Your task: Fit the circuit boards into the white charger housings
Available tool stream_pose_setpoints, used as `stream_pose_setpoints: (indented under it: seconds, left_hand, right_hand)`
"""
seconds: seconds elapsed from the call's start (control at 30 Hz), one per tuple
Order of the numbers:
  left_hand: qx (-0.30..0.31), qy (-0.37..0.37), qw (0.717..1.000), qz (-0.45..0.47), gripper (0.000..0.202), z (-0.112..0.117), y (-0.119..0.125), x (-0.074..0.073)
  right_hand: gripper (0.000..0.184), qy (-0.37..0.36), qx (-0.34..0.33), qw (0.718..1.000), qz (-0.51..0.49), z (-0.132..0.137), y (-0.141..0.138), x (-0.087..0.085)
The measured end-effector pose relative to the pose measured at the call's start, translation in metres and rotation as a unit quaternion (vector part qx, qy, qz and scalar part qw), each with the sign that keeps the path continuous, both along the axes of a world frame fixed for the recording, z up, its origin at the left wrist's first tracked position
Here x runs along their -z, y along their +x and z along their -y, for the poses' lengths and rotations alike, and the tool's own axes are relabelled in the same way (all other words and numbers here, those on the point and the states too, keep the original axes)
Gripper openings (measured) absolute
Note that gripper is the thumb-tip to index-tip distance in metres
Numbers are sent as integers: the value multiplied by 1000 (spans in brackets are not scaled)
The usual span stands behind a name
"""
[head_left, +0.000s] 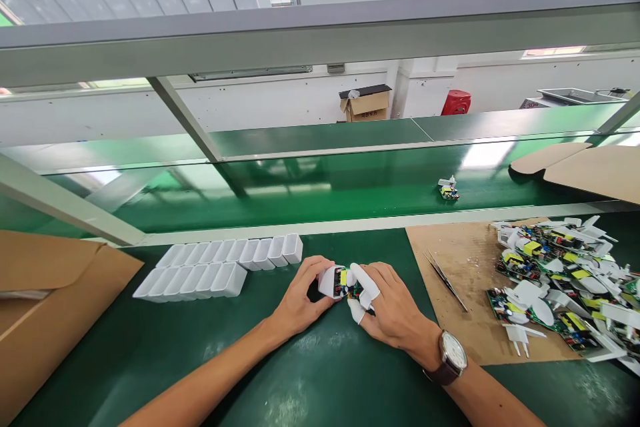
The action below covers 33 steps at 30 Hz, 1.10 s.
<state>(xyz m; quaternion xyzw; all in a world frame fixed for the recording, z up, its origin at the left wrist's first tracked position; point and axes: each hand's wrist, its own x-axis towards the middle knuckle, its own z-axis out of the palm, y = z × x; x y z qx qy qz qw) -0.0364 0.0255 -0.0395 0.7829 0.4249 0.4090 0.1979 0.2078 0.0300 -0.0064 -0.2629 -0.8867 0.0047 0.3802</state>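
My left hand (300, 299) is closed around a white plastic case (327, 282), its thumb and fingers on either side. A small circuit board (344, 278) with yellow, black and green parts sits at the case's opening; how far it goes in I cannot tell. My right hand (395, 307) grips the board from the other end, with white covers on the thumb and a finger. Both hands meet just above the green tabletop (320, 373). A watch is on my right wrist.
Two rows of white plastic cases (227, 280) stand at left, beside a cardboard box (65, 320). Tweezers (447, 281) lie on a cardboard sheet (450, 253) at right, near a heap of circuit boards with white parts (565, 287). One assembly (449, 189) rests on the green surface beyond the rail.
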Motion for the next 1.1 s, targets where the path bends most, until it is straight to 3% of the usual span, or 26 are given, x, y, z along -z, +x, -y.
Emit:
stream_pose_setpoints:
  seconds: [1.1]
  left_hand:
    - [2, -9, 1000, -25, 49, 2, 0, 0]
  right_hand:
    - [84, -42, 5, 999, -4, 0, 1, -1]
